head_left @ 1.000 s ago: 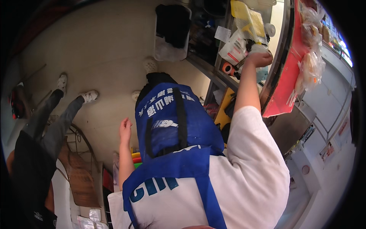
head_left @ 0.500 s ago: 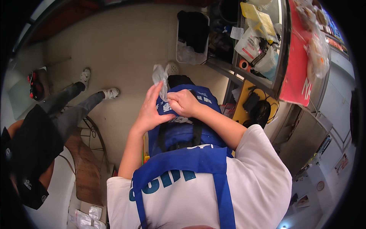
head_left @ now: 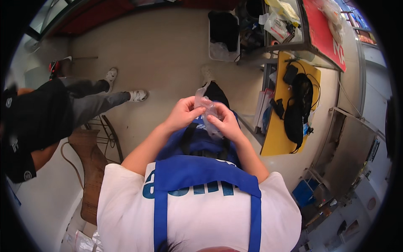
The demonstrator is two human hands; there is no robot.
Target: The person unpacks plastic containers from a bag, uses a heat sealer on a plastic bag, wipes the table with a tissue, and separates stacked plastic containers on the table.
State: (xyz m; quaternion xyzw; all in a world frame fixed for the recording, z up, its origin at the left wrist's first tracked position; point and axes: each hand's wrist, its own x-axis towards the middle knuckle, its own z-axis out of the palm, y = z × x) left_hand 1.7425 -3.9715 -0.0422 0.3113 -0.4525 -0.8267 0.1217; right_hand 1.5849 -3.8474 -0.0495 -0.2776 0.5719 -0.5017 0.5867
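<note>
Clear plastic bag (head_left: pixel 208 110) is sitting between both hands, held up in front of the chest over the blue apron (head_left: pixel 201 147). Left hand (head_left: pixel 181 114) is pinching its upper-left edge, fingers (head_left: pixel 194 110) closed narrow on the film. Right hand (head_left: pixel 224 122) is pinching the lower-right part, fingers (head_left: pixel 213 119) also closed on it. Both hands are touching the bag, so neither is nearer; they are gripping opposite sides with the film bunched between them.

Long axis is running roughly top to bottom in the head view, away from the body, with a loose end sticking up past the left fingertips toward the floor (head_left: pixel 159 54). Bag is looking crumpled; cannot tell where its mouth is.

Surroundings: a seated person's legs in grey trousers (head_left: pixel 90 101) are stretching out at left, well apart from the hands. Yellow board (head_left: pixel 277 134) with a black cabled device (head_left: pixel 296 109) is lying to the right, also well apart. A bin (head_left: pixel 223 35) is standing further out.
</note>
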